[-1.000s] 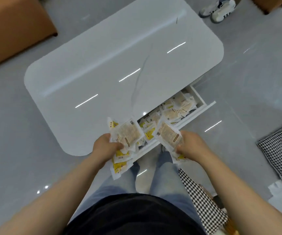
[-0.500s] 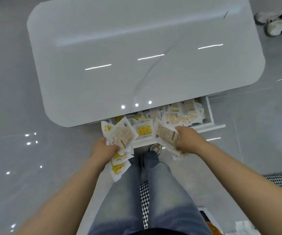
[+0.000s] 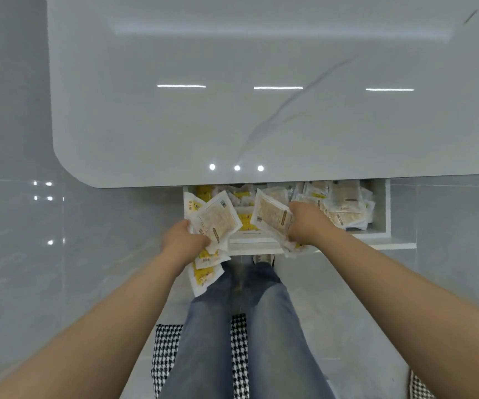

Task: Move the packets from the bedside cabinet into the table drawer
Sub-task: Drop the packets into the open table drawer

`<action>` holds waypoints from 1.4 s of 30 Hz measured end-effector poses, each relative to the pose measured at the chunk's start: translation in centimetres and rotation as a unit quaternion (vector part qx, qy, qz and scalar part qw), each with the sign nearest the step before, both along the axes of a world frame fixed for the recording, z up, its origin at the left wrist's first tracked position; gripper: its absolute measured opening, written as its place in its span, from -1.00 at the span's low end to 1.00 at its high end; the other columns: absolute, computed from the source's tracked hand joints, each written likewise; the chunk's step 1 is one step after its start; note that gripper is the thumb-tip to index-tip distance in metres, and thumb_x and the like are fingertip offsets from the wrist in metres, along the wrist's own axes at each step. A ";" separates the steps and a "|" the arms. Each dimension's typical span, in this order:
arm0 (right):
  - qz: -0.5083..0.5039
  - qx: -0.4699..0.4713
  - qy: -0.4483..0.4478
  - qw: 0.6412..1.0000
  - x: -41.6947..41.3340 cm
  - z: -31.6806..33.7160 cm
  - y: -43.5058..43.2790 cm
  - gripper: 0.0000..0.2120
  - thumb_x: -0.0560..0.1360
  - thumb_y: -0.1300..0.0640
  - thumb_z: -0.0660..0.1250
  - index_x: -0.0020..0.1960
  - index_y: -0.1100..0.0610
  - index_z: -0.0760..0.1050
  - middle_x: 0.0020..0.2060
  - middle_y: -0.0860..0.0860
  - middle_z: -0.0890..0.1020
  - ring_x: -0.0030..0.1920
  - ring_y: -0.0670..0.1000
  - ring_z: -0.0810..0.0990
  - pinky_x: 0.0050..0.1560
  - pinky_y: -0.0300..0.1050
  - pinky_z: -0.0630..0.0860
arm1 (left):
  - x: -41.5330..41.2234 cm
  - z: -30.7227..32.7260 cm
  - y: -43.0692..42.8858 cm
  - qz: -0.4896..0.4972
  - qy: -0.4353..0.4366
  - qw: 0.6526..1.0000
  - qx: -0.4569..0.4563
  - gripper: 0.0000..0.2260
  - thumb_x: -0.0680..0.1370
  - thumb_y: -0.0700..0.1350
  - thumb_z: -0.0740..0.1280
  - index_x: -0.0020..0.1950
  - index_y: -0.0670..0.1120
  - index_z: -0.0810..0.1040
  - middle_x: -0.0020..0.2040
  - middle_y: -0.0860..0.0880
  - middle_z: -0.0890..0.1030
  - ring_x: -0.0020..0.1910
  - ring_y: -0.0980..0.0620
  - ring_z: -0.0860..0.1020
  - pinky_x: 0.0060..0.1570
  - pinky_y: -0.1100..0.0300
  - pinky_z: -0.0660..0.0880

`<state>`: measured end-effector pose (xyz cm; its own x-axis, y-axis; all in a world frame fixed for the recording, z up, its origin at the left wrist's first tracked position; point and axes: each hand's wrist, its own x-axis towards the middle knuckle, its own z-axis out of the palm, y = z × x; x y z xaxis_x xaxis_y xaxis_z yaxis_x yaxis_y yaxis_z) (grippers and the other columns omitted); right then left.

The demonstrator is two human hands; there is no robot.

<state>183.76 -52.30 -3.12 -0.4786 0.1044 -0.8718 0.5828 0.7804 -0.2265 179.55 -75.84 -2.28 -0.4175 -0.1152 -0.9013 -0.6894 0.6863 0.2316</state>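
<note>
1. Head view, table point(image 3: 261, 110): I log a glossy white top with a grey vein. Lights mirror on it as three bars and three dots.
2. Drawer point(image 3: 387, 214): white, standing open under the table's near edge, on my side.
3. Drawer packets point(image 3: 345, 208): a loose heap of clear and white sachets with beige contents, some printed yellow. It is thickest at the drawer's right end.
4. Left hand point(image 3: 182, 240): clenched round the left packets point(image 3: 218, 220), a fanned bundle. The upper ones sit over the drawer's left end. The lower yellow ones hang below the drawer front, above my jeans point(image 3: 261, 326).
5. Right hand point(image 3: 304, 223): grasping the right packets point(image 3: 273, 217), tilted over the drawer's middle. Their lower corners overhang the drawer front.
6. Writing: the top packet in each hand carries a barcode and a brown oval label. I cannot read any brand or text, as the print is too small and blurred.
7. Other: a shoe point(image 3: 262, 258) tip shows below the drawer front. A houndstooth cushion point(image 3: 165, 355) lies on the grey floor point(image 3: 16, 254) behind my legs.
</note>
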 end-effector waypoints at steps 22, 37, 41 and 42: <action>0.020 0.034 -0.011 0.999 -0.9 -16.8 -1.2 -0.42 0.38 0.30 0.39 0.35 0.18 0.28 0.13 0.15 0.55 0.12 0.15 0.55 -0.12 -0.09 0.49 | -0.7 -17.1 1.8 -0.071 0.040 0.997 0.009 -0.60 0.51 -0.14 0.37 0.32 -0.14 0.40 0.25 -0.14 0.52 0.23 -0.16 0.49 0.09 0.10 0.45; 0.104 0.092 0.070 0.988 1.6 -8.2 -3.5 -0.46 0.44 0.25 0.32 0.39 0.16 0.28 0.20 0.16 0.44 0.16 0.16 0.49 0.03 -0.05 0.47 | 0.8 -8.0 0.7 -0.268 0.093 0.959 -0.007 -0.56 0.53 -0.06 0.36 0.37 -0.13 0.37 0.30 -0.11 0.48 0.20 -0.08 0.49 0.03 0.20 0.41; 0.130 0.087 0.092 0.983 1.9 -2.5 -4.6 -0.51 0.45 0.28 0.28 0.36 0.14 0.32 0.19 0.13 0.46 0.15 0.14 0.49 0.02 -0.06 0.48 | 1.5 -2.3 -0.1 -0.252 0.108 0.962 -0.012 -0.60 0.53 -0.10 0.35 0.35 -0.12 0.40 0.29 -0.08 0.49 0.20 -0.05 0.49 0.02 0.21 0.41; 0.133 0.085 0.101 0.982 2.0 -1.0 -4.8 -0.52 0.45 0.29 0.28 0.35 0.14 0.33 0.18 0.12 0.47 0.14 0.13 0.49 0.01 -0.06 0.48 | 1.7 -0.8 -0.4 -0.255 0.113 0.960 -0.016 -0.59 0.53 -0.10 0.34 0.36 -0.11 0.39 0.31 -0.07 0.47 0.22 -0.05 0.47 0.03 0.22 0.39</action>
